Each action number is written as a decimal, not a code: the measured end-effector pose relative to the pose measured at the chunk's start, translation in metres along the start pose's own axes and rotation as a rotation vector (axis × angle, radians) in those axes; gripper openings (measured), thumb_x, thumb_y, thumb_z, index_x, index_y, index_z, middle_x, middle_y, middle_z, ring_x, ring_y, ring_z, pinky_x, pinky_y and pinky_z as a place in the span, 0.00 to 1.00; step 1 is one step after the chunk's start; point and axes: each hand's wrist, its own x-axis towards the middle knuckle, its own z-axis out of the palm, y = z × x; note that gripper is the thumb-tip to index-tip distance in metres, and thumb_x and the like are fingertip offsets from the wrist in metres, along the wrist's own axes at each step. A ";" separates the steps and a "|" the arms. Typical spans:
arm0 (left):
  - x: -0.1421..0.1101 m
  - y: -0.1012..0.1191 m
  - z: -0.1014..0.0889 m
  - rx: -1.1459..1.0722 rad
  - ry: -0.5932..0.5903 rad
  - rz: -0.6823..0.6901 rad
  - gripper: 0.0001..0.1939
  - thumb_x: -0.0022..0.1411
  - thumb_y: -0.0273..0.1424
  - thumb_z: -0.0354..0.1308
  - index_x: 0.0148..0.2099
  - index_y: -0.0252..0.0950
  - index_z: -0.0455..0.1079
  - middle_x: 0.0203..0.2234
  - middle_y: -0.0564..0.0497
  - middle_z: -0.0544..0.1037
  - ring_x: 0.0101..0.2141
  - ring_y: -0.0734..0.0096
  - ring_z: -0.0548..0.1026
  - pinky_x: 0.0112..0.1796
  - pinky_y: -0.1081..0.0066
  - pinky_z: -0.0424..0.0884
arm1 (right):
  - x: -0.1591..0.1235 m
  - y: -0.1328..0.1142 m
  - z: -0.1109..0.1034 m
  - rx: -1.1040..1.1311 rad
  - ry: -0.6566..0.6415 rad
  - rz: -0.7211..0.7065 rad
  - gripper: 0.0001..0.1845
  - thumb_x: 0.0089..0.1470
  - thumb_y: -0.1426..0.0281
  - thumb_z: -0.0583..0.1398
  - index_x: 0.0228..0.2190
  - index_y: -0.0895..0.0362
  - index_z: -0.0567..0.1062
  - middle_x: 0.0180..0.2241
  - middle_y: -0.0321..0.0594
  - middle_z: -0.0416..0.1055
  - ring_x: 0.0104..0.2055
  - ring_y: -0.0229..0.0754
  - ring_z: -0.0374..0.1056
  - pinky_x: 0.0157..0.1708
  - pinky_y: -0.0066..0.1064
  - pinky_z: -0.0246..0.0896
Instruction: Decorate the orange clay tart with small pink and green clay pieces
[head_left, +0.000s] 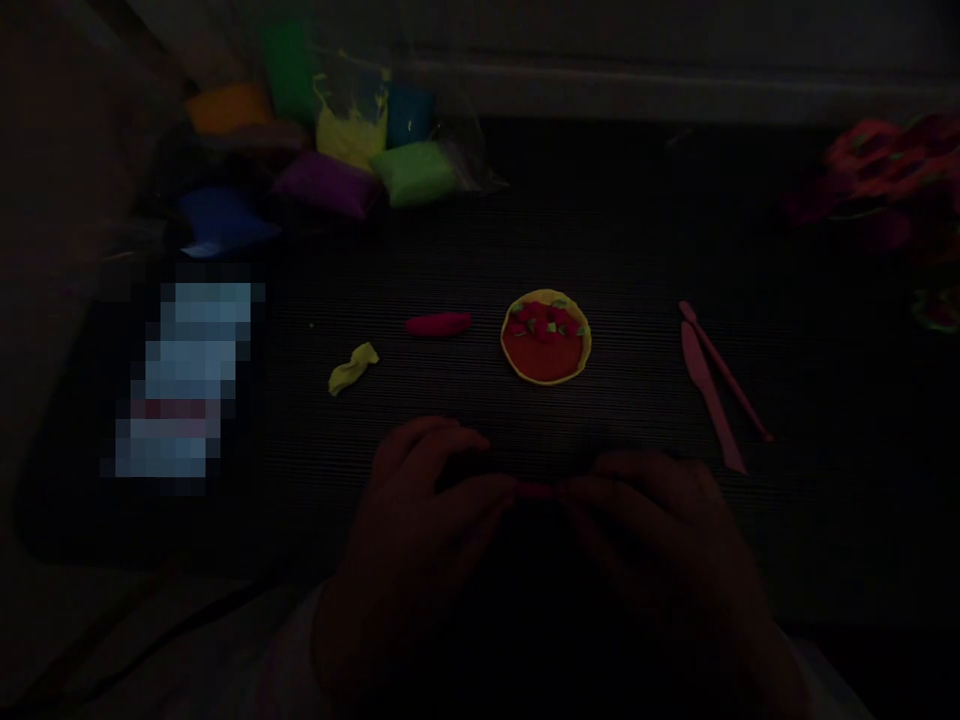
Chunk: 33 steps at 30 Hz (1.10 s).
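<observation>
pinching thin red clay roll [534, 491], grip closed at both ends: left hand [427, 510] on left end, right hand [660, 515] on right. long axis runs side to side. round clay tart [546, 358] on desk [630, 400], straight ahead of roll, neither hand clearly nearer.

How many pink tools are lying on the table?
2. Both lie right of the round yellow-rimmed piece: a flat knife-like tool and, to its right, a thin rod. It's dark, so others may be hidden.
</observation>
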 end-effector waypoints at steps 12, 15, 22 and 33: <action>-0.001 0.002 -0.001 0.024 0.038 0.013 0.09 0.57 0.27 0.52 0.32 0.41 0.73 0.34 0.51 0.72 0.40 0.66 0.65 0.36 0.65 0.69 | -0.005 0.001 -0.002 -0.027 0.022 -0.066 0.10 0.51 0.74 0.53 0.35 0.56 0.72 0.31 0.39 0.69 0.33 0.39 0.62 0.32 0.33 0.54; -0.001 0.001 -0.001 0.013 0.035 0.009 0.08 0.56 0.26 0.52 0.33 0.41 0.73 0.34 0.51 0.72 0.40 0.66 0.65 0.37 0.66 0.68 | -0.009 -0.001 -0.003 -0.092 0.004 -0.176 0.14 0.51 0.74 0.52 0.39 0.54 0.72 0.28 0.38 0.69 0.27 0.38 0.59 0.28 0.32 0.51; -0.002 0.000 0.000 0.002 0.032 0.015 0.07 0.55 0.26 0.54 0.33 0.40 0.73 0.34 0.50 0.72 0.40 0.66 0.65 0.38 0.65 0.68 | -0.013 0.004 -0.004 -0.273 -0.052 -0.254 0.17 0.53 0.70 0.50 0.42 0.48 0.71 0.28 0.38 0.68 0.27 0.40 0.56 0.29 0.35 0.47; -0.004 -0.002 0.000 0.012 0.013 0.031 0.07 0.55 0.25 0.54 0.34 0.40 0.72 0.35 0.51 0.72 0.41 0.65 0.65 0.38 0.65 0.67 | -0.011 0.018 -0.011 -0.262 -0.159 -0.299 0.19 0.55 0.69 0.47 0.47 0.44 0.66 0.32 0.40 0.66 0.29 0.41 0.57 0.31 0.35 0.49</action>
